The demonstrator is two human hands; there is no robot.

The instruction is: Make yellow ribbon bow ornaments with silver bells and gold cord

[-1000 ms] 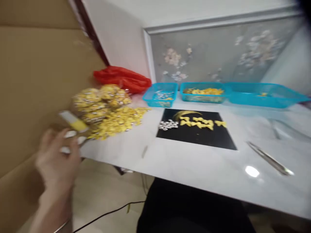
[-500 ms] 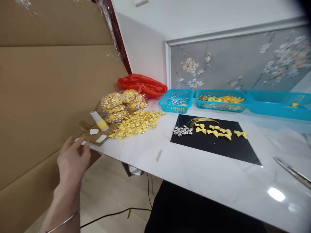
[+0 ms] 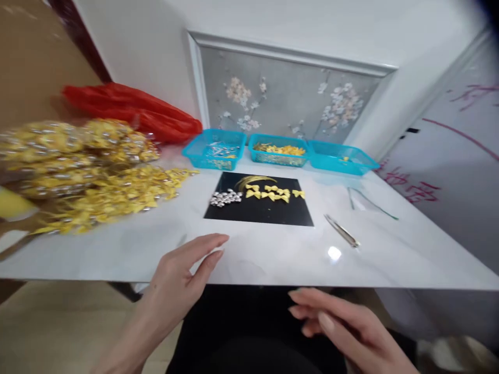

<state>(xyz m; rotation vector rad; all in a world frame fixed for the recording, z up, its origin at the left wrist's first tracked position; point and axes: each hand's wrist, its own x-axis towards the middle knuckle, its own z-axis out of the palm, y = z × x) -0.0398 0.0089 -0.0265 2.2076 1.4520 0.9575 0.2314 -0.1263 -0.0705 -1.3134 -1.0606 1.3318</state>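
Observation:
My left hand point(image 3: 185, 270) is over the front part of the white table point(image 3: 241, 259), thumb and fingers apart, with nothing between them. My right hand point(image 3: 339, 322) hovers at the table's front edge above my dark lap, its fingers loosely bent and holding nothing. Beyond both lies a black mat point(image 3: 255, 214). On it are a cluster of silver beads point(image 3: 225, 198), several small yellow bows point(image 3: 268, 195) and a bundle of curved gold wires point(image 3: 255, 179). A pair of tweezers point(image 3: 342, 230) rests to the right of the mat.
Three blue baskets, left point(image 3: 234, 165), middle point(image 3: 278, 158) and right point(image 3: 343, 166), line the back. Finished-looking yellow ornaments point(image 3: 117, 200) are heaped at left, beside bagged ones point(image 3: 50, 150) and a red plastic bag point(image 3: 136, 111). A glue-stick-like yellow tube point(image 3: 15, 203) stands far left.
My view has swung right. The left hand has moved from the cardboard pieces at the table's left end to in front of the mat. My right hand has come into view.

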